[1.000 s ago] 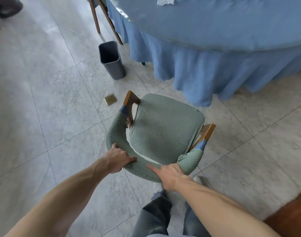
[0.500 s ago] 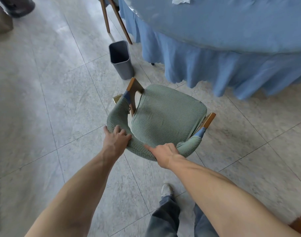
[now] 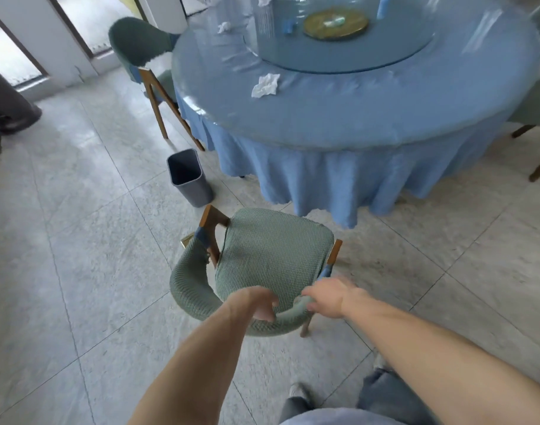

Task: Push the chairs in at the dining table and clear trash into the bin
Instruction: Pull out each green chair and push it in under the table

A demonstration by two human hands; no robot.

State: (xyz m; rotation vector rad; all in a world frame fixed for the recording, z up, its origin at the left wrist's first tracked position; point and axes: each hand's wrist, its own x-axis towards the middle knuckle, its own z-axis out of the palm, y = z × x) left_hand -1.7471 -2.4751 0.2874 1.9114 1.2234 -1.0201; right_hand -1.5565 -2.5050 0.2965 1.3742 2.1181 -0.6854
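A green-covered chair (image 3: pixel 271 253) with wooden legs stands on the floor in front of the round dining table (image 3: pixel 370 118), its seat facing the blue tablecloth. My left hand (image 3: pixel 253 303) curls over the middle of the curved backrest. My right hand (image 3: pixel 327 297) grips the backrest's right end. A crumpled white tissue (image 3: pixel 265 85) lies near the table's front edge, and another tissue (image 3: pixel 224 27) lies further back. A grey bin (image 3: pixel 189 176) stands open on the floor, left of the chair, beside the tablecloth.
A second green chair (image 3: pixel 139 47) is tucked at the table's left side, and a third chair (image 3: pixel 535 108) shows at the right edge. A glass turntable (image 3: pixel 339 50) sits mid-table. A brass floor plate (image 3: pixel 187 239) peeks out by the chair. A dark object (image 3: pixel 8 105) stands far left.
The chair has slid forward toward the table. Both my hands have shifted rightward along the backrest. The view has lifted and now takes in the tabletop.
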